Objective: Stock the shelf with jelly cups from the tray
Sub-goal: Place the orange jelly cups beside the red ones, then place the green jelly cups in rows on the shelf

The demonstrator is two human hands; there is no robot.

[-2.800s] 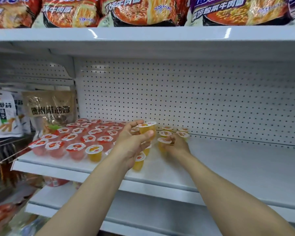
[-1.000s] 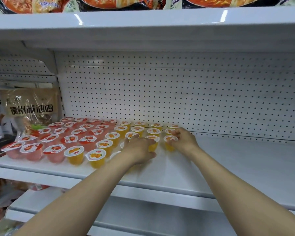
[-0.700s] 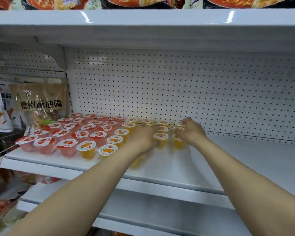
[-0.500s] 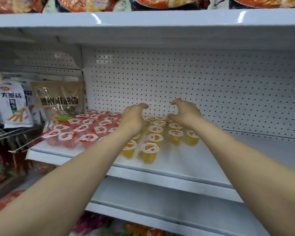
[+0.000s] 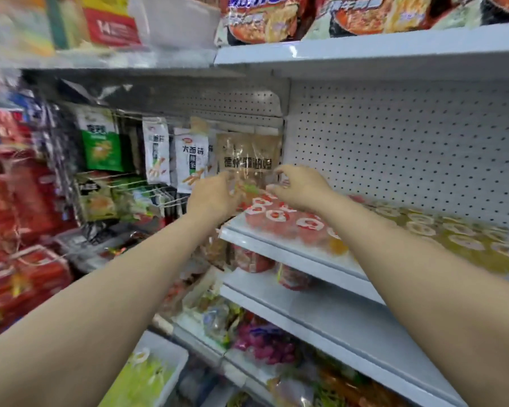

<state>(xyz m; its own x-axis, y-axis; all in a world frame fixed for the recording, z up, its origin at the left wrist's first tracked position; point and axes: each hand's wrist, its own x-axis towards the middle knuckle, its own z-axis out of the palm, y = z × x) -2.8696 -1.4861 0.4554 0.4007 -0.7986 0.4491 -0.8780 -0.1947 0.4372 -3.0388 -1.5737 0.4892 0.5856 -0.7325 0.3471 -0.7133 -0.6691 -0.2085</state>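
Observation:
Red jelly cups (image 5: 279, 220) stand in rows at the left end of the white shelf (image 5: 288, 255), with yellow jelly cups (image 5: 453, 239) to their right. My left hand (image 5: 215, 198) hangs in the air just left of the shelf end, fingers loosely curled, holding nothing. My right hand (image 5: 301, 186) hovers above the red cups, fingers also loosely curled and empty. A white tray (image 5: 171, 352) with blurred yellow-green cups shows low down, under my left forearm. The whole view is motion-blurred.
Hanging snack packets (image 5: 190, 158) and a clear bag with brown label (image 5: 247, 160) sit left of the shelf on wire hooks. Noodle packs (image 5: 279, 17) line the shelf above. Red boxes (image 5: 15, 224) stack at far left. Lower shelves hold mixed bagged goods (image 5: 262, 342).
Both hands lifted off the yellow cups and moved up and left, now empty. The view has swung left and down, bringing the neighbouring rack and the tray into sight.

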